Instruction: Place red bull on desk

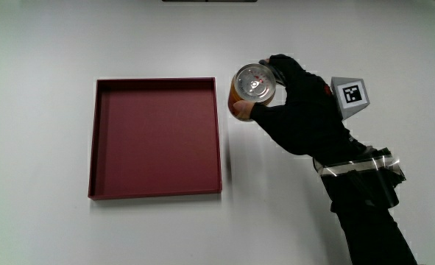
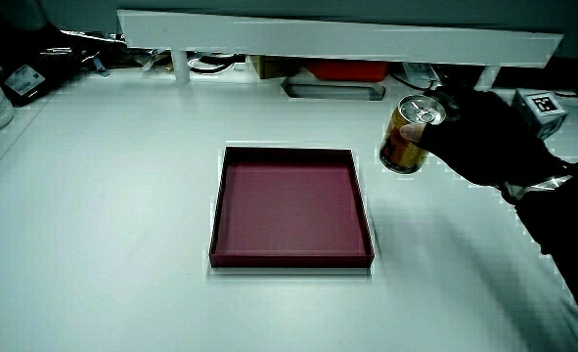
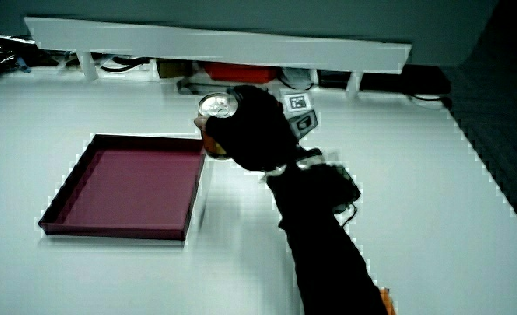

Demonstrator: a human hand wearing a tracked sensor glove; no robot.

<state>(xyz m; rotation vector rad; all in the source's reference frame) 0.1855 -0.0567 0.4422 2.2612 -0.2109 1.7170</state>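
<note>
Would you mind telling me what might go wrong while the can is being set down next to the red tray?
1. The hand grips the can close beside the red tray; lowered carelessly, the can might catch the tray's rim and topple.
2. In a side view the can looks tilted; released that way, it could tip over or roll across the table.

Pretty even overhead light, table (image 1: 48, 221) blown out near white, glare on the can (image 1: 255, 82) lid, forearm (image 3: 328, 245) smeared with motion blur.
</note>
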